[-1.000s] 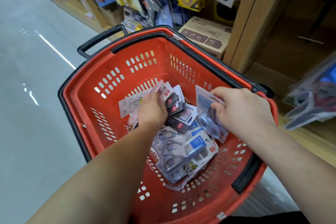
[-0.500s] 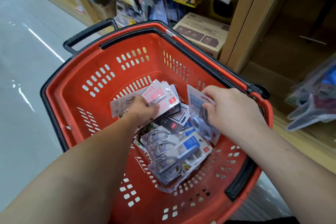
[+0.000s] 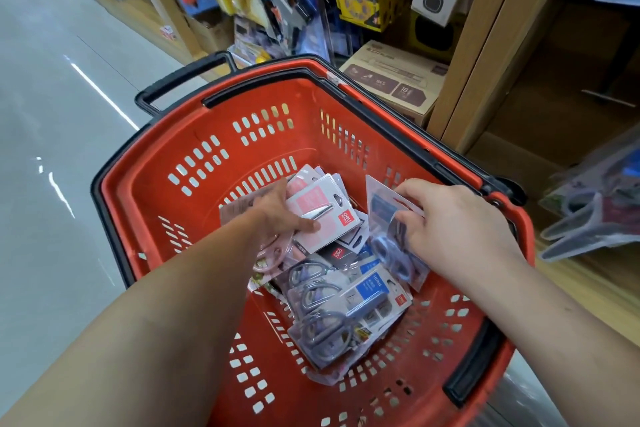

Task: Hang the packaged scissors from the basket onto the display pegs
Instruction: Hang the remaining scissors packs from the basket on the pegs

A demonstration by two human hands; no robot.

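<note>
A red basket point(image 3: 214, 253) with black handles holds several packaged scissors. My left hand point(image 3: 277, 208) grips a stack of pink-carded scissor packs point(image 3: 320, 208) lifted a little above the heap. My right hand point(image 3: 450, 218) pinches a blue-carded scissor pack point(image 3: 384, 218) against the basket's right wall. Below both hands lies a pile of grey-handled scissor packs with blue labels point(image 3: 346, 315). Display pegs with hanging goods show at the top; one bare peg point(image 3: 602, 97) juts out in the wooden bay at the right.
A wooden shelf upright point(image 3: 485, 45) stands just behind the basket. A brown carton point(image 3: 394, 80) sits on the low shelf beside it. Hung scissor packs point(image 3: 588, 218) stick out at the right edge. Grey shop floor point(image 3: 52, 184) lies to the left.
My left hand has gathered pink-carded packs and raised them from the heap. My right hand keeps its hold on the blue-carded pack. The view has shifted slightly.
</note>
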